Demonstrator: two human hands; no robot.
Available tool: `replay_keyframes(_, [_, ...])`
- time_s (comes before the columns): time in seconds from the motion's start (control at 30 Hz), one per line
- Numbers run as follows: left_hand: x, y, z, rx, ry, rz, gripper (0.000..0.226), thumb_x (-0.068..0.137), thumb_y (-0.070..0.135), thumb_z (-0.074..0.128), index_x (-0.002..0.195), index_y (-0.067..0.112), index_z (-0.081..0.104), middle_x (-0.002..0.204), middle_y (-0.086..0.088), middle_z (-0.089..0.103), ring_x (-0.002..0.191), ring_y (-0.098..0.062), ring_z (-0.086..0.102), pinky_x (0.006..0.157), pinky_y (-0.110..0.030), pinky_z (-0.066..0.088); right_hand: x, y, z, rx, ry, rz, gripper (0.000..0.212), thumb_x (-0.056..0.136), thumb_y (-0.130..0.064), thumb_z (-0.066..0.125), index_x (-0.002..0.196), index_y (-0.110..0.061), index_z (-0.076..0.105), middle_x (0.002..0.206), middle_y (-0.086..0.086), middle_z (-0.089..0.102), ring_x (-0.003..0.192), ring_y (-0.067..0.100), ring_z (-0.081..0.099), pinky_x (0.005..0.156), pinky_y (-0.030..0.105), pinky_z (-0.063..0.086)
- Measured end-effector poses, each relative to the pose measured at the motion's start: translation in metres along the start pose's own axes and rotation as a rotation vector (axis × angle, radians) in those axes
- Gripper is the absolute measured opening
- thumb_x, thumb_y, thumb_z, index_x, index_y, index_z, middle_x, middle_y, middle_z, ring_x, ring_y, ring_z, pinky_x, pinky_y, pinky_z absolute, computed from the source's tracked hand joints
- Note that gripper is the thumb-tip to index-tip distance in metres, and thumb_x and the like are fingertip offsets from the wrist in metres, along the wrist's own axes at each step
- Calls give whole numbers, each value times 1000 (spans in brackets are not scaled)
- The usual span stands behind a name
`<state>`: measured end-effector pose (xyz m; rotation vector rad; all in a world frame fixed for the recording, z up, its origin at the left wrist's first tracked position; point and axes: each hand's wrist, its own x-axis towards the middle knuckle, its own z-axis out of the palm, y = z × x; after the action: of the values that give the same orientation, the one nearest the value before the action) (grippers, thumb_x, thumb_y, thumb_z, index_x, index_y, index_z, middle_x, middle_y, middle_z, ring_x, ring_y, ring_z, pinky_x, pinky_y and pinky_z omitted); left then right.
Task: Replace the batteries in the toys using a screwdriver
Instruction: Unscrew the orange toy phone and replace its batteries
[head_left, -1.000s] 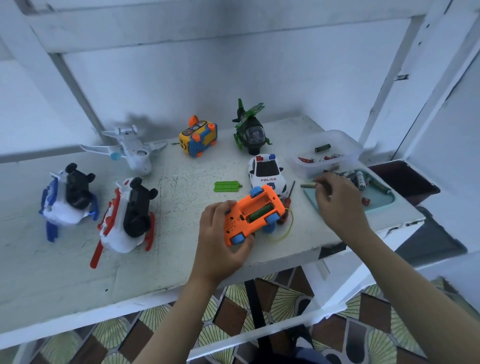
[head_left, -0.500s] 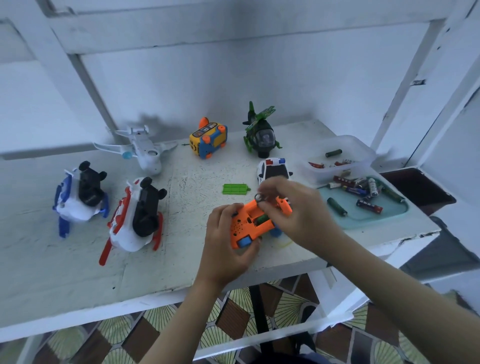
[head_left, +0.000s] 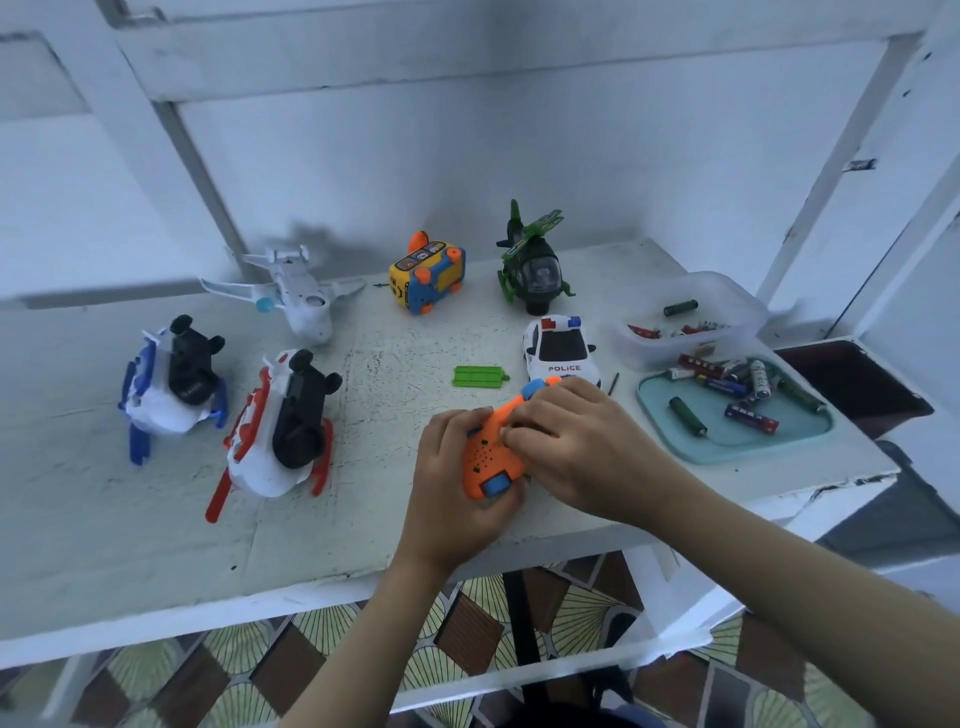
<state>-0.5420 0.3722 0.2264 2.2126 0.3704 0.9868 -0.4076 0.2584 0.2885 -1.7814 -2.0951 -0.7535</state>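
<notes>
We judge the work about midway. On the white painted table (head_left: 311, 530) six toys stand untouched for now, among them a white police car (head_left: 560, 349), and we cannot tell which already carry fresh cells. The shallow teal plastic tray (head_left: 779, 448) to the right holds loose cylindrical batteries (head_left: 750, 419).

The orange plastic toy car with blue wheels (head_left: 485, 451) is at the table's near edge, belly up, so we take it as the toy in hand. Our left hand (head_left: 457, 488) wraps it from below and the side. Our right hand (head_left: 576, 441) lies over its underside, fingers curled down tight; what they pinch there is hidden.

A green ribbed plastic cover (head_left: 477, 375) lies loose near the car, so closing and screwing remain. Only the thin dark screwdriver shaft (head_left: 614, 383) shows, just beside the right hand.
</notes>
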Motion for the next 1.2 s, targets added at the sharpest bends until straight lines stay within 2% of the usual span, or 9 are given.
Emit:
replay_keyframes(0.1, [0, -1, 0, -6, 3, -4, 57, 72, 35, 69, 122, 13, 51, 113, 3, 48, 104, -11, 50, 87, -12, 41, -6, -3, 0, -13, 21, 89, 20, 90, -25, 58, 99, -12, 71, 99, 9, 65, 87, 27, 59, 83, 40, 42])
replay_keyframes(0.3, [0, 2, 1, -6, 20, -7, 55, 75, 38, 68, 119, 8, 54, 112, -2, 50, 103, -13, 51, 86, -16, 44, -13, -5, 2, 18, 1, 243, 34, 90, -43, 52, 107, -22, 72, 124, 12, 62, 112, 30, 53, 96, 44, 36])
replay_keyframes(0.5, [1, 1, 1, -9, 22, -13, 56, 75, 39, 69, 119, 8, 54, 112, -1, 51, 103, -12, 51, 86, -18, 45, -15, -7, 8, 58, -47, 260, 36, 92, -42, 46, 108, -21, 71, 130, 14, 58, 119, 32, 50, 98, 47, 35])
replay_keyframes(0.73, [3, -1, 1, -9, 42, -22, 55, 75, 39, 71, 116, 5, 55, 109, -2, 53, 103, -6, 50, 87, -12, 40, -23, -17, 15, 119, -90, 365, 39, 96, -40, 39, 116, -22, 67, 145, 15, 44, 135, 31, 38, 109, 50, 28])
replay_keyframes(0.9, [1, -3, 0, -9, 50, -17, 54, 74, 39, 71, 114, 8, 54, 108, 0, 51, 102, -8, 50, 86, -15, 42, -22, -17, 13, 222, -74, 322, 34, 95, -37, 41, 118, -20, 59, 145, 17, 43, 135, 34, 36, 108, 48, 33])
replay_keyframes(0.97, [0, -2, 0, -8, 54, -8, 53, 72, 37, 70, 113, 8, 54, 108, 0, 50, 101, -8, 50, 86, -16, 42, -20, -19, 12, 325, -2, 446, 34, 93, -35, 46, 123, -21, 53, 149, 13, 37, 136, 26, 35, 107, 41, 34])
replay_keyframes(1.07, [0, -1, 0, -3, 53, 8, 53, 69, 35, 70, 111, 7, 54, 107, 0, 48, 100, -11, 50, 85, -15, 43, -8, -21, 11, 501, 128, 730, 55, 89, -35, 56, 139, -23, 37, 151, 7, 32, 135, 13, 31, 106, 28, 32])
replay_keyframes(1.13, [-1, -1, 0, 7, 50, 18, 53, 68, 34, 71, 110, 6, 54, 107, -1, 48, 99, -12, 50, 84, -14, 43, 0, -18, 10, 584, 110, 849, 67, 87, -34, 64, 144, -20, 31, 139, 2, 45, 123, 11, 44, 101, 28, 39])
replay_keyframes(1.2, [-2, -1, 0, 11, 54, 18, 53, 68, 35, 72, 109, 6, 53, 107, -1, 47, 99, -12, 50, 84, -15, 43, 4, -17, 11, 629, 71, 906, 70, 84, -35, 68, 143, -19, 34, 121, -2, 56, 104, 10, 55, 91, 26, 47])
